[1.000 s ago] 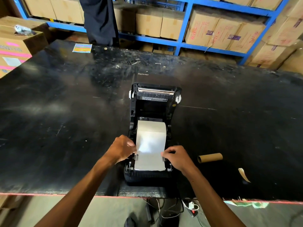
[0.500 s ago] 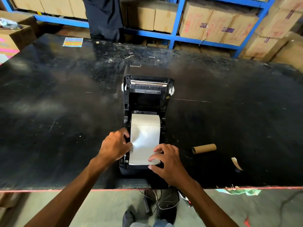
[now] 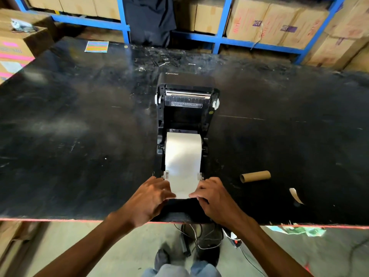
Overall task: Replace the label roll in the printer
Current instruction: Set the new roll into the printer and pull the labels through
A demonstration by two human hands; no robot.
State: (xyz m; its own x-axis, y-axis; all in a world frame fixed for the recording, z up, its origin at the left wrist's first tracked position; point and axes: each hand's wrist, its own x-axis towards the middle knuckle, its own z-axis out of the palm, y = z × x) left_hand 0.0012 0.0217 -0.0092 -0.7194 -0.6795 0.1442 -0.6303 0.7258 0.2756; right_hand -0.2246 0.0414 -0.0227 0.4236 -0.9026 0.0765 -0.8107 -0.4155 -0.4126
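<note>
Fingers (image 3: 169,193) pinch label strip (image 3: 182,176) — both hands.

Scuffed black table (image 3: 79,126), open printer (image 3: 186,108), cardboard core (image 3: 255,176), colourful card (image 3: 96,46)

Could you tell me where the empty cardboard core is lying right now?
The empty cardboard core lies on its side on the black table, right of the open printer and beyond a torn paper scrap.

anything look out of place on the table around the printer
Two leftovers lie loose right of the printer: an empty cardboard core on its side and a curled paper scrap nearer the table's front edge. The label strip itself runs straight between the guides.
</note>
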